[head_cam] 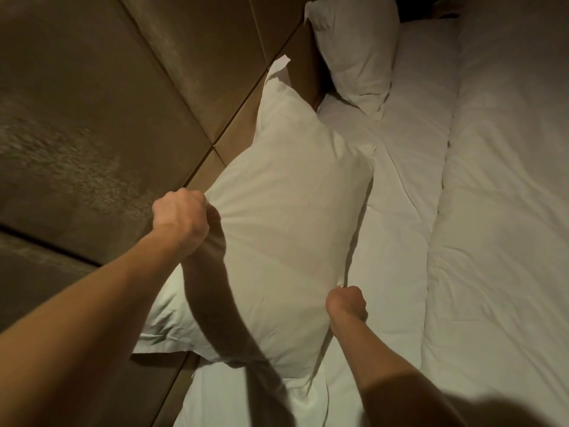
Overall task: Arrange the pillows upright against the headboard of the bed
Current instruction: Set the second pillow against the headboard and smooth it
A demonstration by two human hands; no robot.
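1. The padded brown headboard fills the left side; its upper and left panels run out of view, and its surface there is blurred.
2. My left hand is a closed fist clamped on the top left corner of the near pillow, bunching the cloth. My fingers are folded under, so I cannot see them.
3. My left forearm casts a dark shadow across the pillow's lower left, which makes that edge hard to read.
4. The near pillow stands tilted, its far corner touching the headboard, its lower edge on the sheet. A second white cloth edge shows beneath it at lower left; whether that is another pillow I cannot tell.
5. My right hand is also closed tight, gripping the pillow's right edge low down.
6. The far pillow leans upright against the headboard, well apart from the near one, with bare sheet between them. Its top is cut off by the frame.
7. To the right lies the rumpled duvet, running off the right edge; the dark strip beyond the bed's top is unreadable.
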